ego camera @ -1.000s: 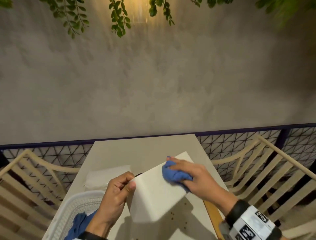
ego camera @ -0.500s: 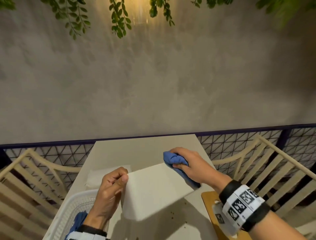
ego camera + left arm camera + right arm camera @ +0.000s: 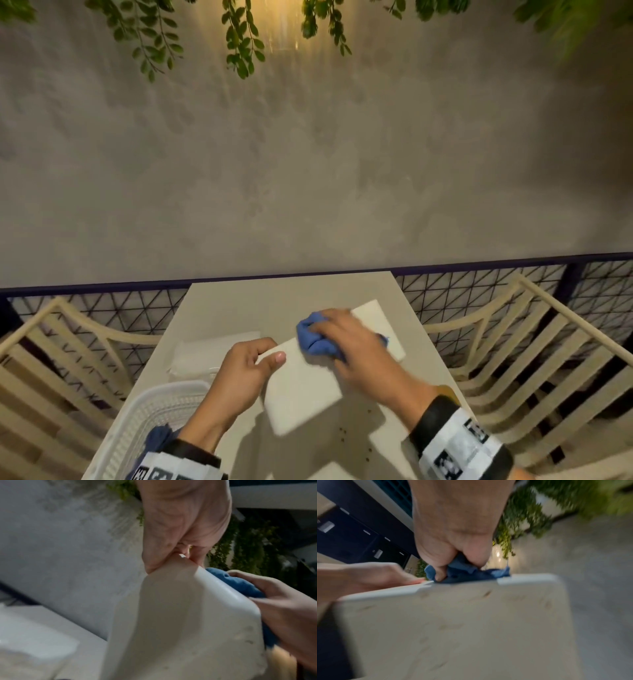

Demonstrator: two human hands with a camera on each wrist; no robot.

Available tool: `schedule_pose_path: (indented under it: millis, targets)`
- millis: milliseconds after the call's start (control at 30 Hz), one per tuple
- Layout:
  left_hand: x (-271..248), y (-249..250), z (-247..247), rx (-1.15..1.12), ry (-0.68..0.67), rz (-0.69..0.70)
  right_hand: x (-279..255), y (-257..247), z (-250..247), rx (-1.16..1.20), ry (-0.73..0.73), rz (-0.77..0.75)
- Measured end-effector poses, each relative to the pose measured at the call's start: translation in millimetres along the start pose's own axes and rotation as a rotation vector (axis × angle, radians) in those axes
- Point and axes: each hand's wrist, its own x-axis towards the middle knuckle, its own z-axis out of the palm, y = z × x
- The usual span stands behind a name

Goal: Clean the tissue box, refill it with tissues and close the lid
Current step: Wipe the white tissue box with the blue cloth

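Note:
A white tissue box [image 3: 301, 387] is held tilted above the table, its broad side facing up. My left hand [image 3: 250, 370] grips its near-left corner [image 3: 180, 563], thumb on top. My right hand [image 3: 346, 342] clutches a bunched blue cloth [image 3: 313, 337] and presses it on the box's upper face near the far edge [image 3: 465, 574]. Small dark specks show on the box's side [image 3: 453, 626]. A white stack of tissues [image 3: 209, 353] lies on the table left of the box. The box's opening and lid are hidden from me.
A beige table [image 3: 274, 298] stands against a grey wall with a dark railing [image 3: 102, 284]. A white perforated basket [image 3: 147, 421] with a blue cloth inside sits at the near left. Cream slatted chairs [image 3: 534, 359] flank both sides. A wooden item [image 3: 445, 390] peeks out behind my right wrist.
My right hand slid the blue cloth from the box's far edge leftward and nearer across its top. The box tilted a little; my left hand kept its grip on the corner.

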Motion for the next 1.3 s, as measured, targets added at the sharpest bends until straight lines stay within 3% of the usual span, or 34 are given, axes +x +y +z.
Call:
schedule_pose_path:
  millis: [67,167,267,333,367,467,500,567,633,733,833,967,1067,1200,1300]
  targets:
    - [-1,-3,2,-0.089,0.022,-0.009,-23,-9,25,0.007,-0.100,-0.141]
    - [-8,-5,-3,-0.127,-0.004,-0.002,-63,18,16,-0.085,-0.201,-0.265]
    - [-12,-8,-5,-0.129,-0.029,0.033,-59,47,-11,-0.080,0.027,-0.054]
    - [-9,-6,-1,-0.144,-0.016,0.051,-36,40,-13,-0.033,0.134,0.031]
    - [-7,-5,0,-0.156,-0.002,0.061,-29,29,-9,-0.012,0.091,0.012]
    - [-5,0,-2,-0.181,0.004,0.091,-40,16,-5,-0.051,-0.149,-0.229]
    - [-6,0,-4,-0.183,-0.009,0.096,-47,22,-11,-0.092,-0.141,-0.245]
    - [-9,0,-5,-0.165,-0.036,0.107,-54,39,-22,-0.068,0.060,-0.093]
    - [-9,0,-5,-0.121,-0.068,0.129,-49,41,-30,0.156,0.293,0.243]
    - [-6,-5,-6,0.027,-0.084,0.186,-35,39,-31,0.475,0.376,0.667]
    - [-5,-14,-8,0.337,-0.019,0.242,-32,48,-38,0.718,0.405,0.958]
    - [-9,-26,-5,0.520,0.028,0.342,-40,59,-38,0.836,0.259,1.076]
    - [-12,-42,6,0.600,0.111,0.356,-52,64,-20,0.697,0.254,1.122]
    - [-11,-67,26,0.452,0.195,0.196,-72,71,21,0.527,0.255,1.199]
    - [-18,-87,40,0.212,0.119,0.003,-91,82,43,0.436,0.235,1.205]
